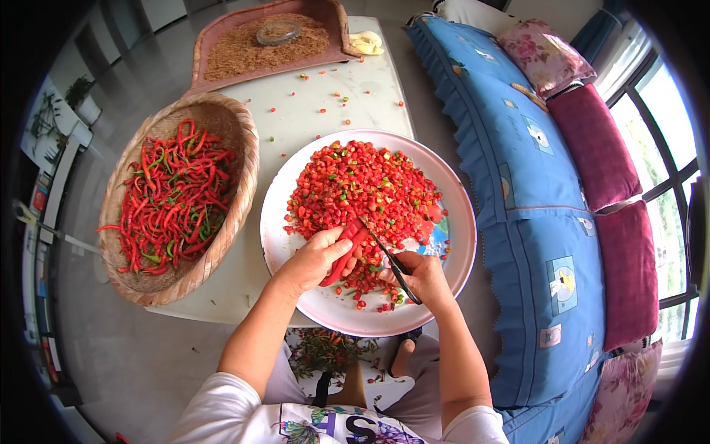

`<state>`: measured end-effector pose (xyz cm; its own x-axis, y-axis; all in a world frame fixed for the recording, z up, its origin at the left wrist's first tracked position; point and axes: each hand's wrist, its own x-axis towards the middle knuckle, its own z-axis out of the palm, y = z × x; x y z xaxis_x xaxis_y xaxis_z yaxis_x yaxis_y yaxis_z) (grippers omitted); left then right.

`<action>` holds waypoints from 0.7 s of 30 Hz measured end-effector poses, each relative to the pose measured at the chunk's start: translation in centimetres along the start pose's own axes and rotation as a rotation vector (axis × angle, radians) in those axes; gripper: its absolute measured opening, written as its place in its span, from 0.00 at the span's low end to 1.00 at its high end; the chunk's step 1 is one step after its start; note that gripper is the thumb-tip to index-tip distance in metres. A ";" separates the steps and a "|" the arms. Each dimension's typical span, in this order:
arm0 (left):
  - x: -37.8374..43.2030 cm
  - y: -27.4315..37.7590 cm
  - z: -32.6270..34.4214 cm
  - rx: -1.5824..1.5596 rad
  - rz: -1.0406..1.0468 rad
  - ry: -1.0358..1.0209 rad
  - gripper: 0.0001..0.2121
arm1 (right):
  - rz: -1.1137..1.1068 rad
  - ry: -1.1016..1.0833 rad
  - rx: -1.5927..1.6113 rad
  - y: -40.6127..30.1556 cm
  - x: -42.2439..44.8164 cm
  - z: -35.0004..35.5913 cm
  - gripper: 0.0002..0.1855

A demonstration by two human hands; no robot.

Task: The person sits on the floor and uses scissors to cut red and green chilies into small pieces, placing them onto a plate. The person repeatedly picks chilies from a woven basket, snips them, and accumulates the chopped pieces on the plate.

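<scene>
My left hand (316, 261) grips a bunch of red chili peppers (354, 236) over a wide enamel tray (460, 244). In my right hand (430, 280) is a pair of black-handled scissors (400, 268), its blades at the tips of the bunch. Chopped red chili (360, 183), with a few green bits, is heaped across the tray. Part of a printed flower pattern shows on the tray's floor at the right of the heap. To the left, an oval woven basket (248, 144) holds whole red chilies (177, 194), some of them green.
A woven scoop-shaped tray (339, 33) with brown crumbly material and a glass dish (278, 33) lies at the table's far end, near a yellow cloth (366, 43). Chili bits dot the white table (310, 119). A blue-covered sofa (532, 166) stands right; stems and scraps (333, 352) lie below.
</scene>
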<state>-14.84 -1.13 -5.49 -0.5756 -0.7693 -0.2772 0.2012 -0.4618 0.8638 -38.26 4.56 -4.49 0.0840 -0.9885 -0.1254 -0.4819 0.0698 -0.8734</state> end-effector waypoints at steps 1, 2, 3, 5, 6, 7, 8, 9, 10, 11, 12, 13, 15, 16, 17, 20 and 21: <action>0.1 0.0 -0.2 -0.009 0.006 0.000 0.11 | -0.004 0.006 -0.017 -0.2 0.2 0.0 0.27; 0.1 0.0 -0.3 -0.018 0.013 0.001 0.11 | -0.008 0.013 -0.035 -0.4 0.3 0.0 0.27; 0.0 0.2 -0.2 -0.023 0.007 0.001 0.12 | -0.003 0.018 -0.020 -0.4 0.3 0.1 0.27; -0.1 0.7 0.2 -0.033 -0.004 0.001 0.12 | 0.006 0.030 0.008 -0.5 0.3 0.2 0.27; -0.1 0.7 0.2 -0.027 0.000 0.000 0.13 | 0.019 0.023 0.000 -0.5 0.4 0.4 0.27; -0.2 0.6 0.2 -0.020 0.003 -0.001 0.13 | 0.033 0.017 -0.009 -0.6 0.5 0.5 0.27; -0.3 0.5 0.1 -0.013 0.007 -0.002 0.13 | 0.047 0.010 -0.017 -0.7 0.6 0.6 0.28; -0.3 0.5 0.0 -0.006 0.025 -0.002 0.13 | 0.011 0.016 0.014 -0.5 0.7 0.6 0.28; -0.2 0.5 -0.2 0.002 0.042 -0.001 0.13 | -0.025 0.021 0.046 0.0 0.9 0.6 0.29; -0.3 0.6 -0.3 0.010 0.060 0.000 0.13 | -0.061 0.026 0.078 0.4 0.9 0.4 0.30; -0.4 0.8 -0.2 -0.004 0.066 0.008 0.13 | -0.060 -0.020 0.051 0.6 0.8 0.0 0.35; -0.5 1.1 0.0 -0.017 0.071 0.017 0.13 | -0.071 -0.030 0.035 0.7 0.7 -0.1 0.36; -0.5 1.2 0.2 -0.027 0.078 0.020 0.12 | -0.089 -0.050 0.006 0.6 0.4 -0.1 0.38; -0.5 1.2 0.3 -0.023 0.079 0.014 0.12 | -0.094 -0.047 -0.052 0.2 0.3 0.0 0.40; -0.5 1.1 0.4 -0.018 0.080 0.008 0.12 | -0.130 -0.041 -0.085 0.2 0.4 0.1 0.40; -0.6 1.1 0.8 0.003 0.070 0.016 0.12 | -0.183 -0.036 -0.132 0.4 0.3 0.3 0.41; -0.6 1.1 0.7 0.039 0.066 0.004 0.11 | -0.171 -0.049 -0.115 0.5 0.3 0.4 0.41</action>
<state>-14.80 -0.83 -4.09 -0.5593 -0.7991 -0.2207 0.2076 -0.3928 0.8959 -38.10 4.35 -5.17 0.2140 -0.9768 -0.0045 -0.5528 -0.1173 -0.8250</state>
